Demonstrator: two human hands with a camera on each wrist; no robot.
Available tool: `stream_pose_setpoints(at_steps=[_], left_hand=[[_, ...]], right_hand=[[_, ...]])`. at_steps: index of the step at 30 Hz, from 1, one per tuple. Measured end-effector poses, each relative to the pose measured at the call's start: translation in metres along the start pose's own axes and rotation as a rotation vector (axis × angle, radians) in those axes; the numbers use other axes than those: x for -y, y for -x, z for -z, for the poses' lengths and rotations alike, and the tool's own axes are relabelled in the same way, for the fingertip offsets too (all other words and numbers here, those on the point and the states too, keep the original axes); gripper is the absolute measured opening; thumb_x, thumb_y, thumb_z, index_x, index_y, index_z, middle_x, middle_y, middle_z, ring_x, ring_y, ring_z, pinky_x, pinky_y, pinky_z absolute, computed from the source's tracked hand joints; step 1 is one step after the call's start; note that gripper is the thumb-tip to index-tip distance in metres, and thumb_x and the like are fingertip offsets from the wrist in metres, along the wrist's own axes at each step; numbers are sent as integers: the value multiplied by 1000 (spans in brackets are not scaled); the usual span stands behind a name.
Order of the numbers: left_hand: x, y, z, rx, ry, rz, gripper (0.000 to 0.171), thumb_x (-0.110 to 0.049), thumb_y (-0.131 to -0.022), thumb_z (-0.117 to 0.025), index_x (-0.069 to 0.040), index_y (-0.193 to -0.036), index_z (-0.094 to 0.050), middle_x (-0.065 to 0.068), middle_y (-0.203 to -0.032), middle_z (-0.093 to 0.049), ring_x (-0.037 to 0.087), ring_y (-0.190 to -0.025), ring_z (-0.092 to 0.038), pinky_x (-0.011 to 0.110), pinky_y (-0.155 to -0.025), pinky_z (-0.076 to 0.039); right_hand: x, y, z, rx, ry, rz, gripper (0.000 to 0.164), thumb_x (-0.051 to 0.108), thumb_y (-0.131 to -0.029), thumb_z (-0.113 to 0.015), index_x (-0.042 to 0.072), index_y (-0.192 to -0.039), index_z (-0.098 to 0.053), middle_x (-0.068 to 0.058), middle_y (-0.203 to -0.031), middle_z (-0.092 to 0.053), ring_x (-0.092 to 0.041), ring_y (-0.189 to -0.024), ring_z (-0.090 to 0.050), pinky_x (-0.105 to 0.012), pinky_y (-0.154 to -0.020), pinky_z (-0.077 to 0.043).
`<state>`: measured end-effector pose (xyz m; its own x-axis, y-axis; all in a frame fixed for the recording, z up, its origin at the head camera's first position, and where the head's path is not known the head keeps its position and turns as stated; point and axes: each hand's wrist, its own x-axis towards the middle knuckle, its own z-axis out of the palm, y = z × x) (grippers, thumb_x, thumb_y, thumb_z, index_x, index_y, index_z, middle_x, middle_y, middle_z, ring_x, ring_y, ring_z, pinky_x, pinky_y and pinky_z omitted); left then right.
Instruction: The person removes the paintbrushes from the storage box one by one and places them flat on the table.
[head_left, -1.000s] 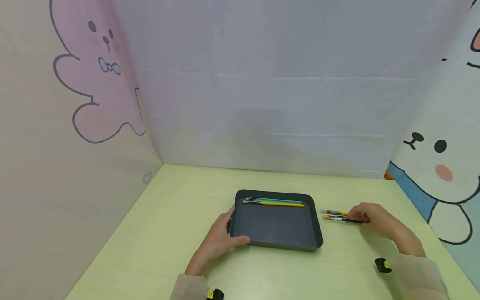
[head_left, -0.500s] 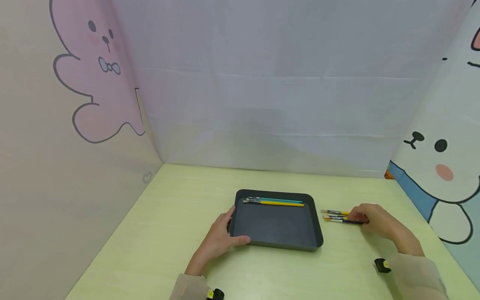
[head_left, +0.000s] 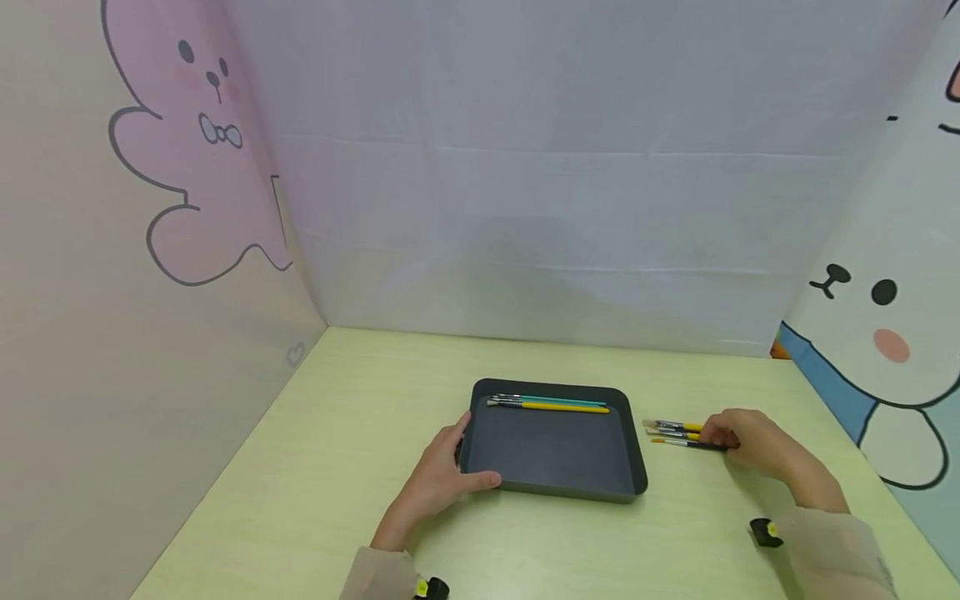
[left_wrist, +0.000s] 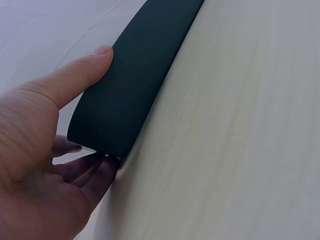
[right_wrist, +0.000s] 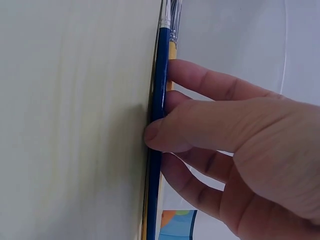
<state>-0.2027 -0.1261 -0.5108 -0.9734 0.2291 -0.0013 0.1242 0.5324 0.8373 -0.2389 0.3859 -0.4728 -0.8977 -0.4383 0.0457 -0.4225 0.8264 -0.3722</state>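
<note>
A dark grey tray [head_left: 555, 454] lies on the table, and my left hand [head_left: 438, 475] grips its near left corner. In the left wrist view the thumb lies against the tray's front wall, with the fingers bent at its left side. Inside the tray a yellow paintbrush [head_left: 566, 408] and teal paintbrushes [head_left: 562, 401] lie along the far wall. To the right of the tray, my right hand [head_left: 765, 442] pinches a dark blue paintbrush [right_wrist: 159, 75] between thumb and fingers. Yellow-handled paintbrushes [head_left: 692, 427] lie just beyond it, partly hidden by the fingers.
The pale wood table [head_left: 300, 475] is enclosed by a white backdrop [head_left: 540, 242] and side panels with cartoon animals [head_left: 892, 375]. A dark wrist camera [head_left: 765, 532] sits on my right wrist.
The dark blue paintbrush has shifted slightly towards me, and its tip now shows apart from the yellow-handled ones. The left hand and the tray stay in place.
</note>
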Motion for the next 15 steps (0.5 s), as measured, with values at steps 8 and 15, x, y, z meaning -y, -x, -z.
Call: stream_pose_setpoints(at_steps=[8, 15], left_hand=[[0, 0, 0, -1, 0, -3, 118, -47, -79, -94, -14, -170, -26, 20, -163, -41, 37, -144, -48, 59, -113, -43], [0, 0, 0, -2, 2, 0, 118, -47, -80, -94, -14, -170, -26, 19, -164, -40, 38, -146, -46, 60, -114, -43]], right_hand=[[0, 0, 1, 2, -8, -16, 41, -23, -77, -74, 13, -95, -74, 4, -94, -69, -10, -83, -60, -30, -72, -55], [2, -1, 4, 0, 30, -34, 36, -17, -78, -80, 14, -97, -76, 4, -92, -68, -11, -82, -58, -32, -72, -54]])
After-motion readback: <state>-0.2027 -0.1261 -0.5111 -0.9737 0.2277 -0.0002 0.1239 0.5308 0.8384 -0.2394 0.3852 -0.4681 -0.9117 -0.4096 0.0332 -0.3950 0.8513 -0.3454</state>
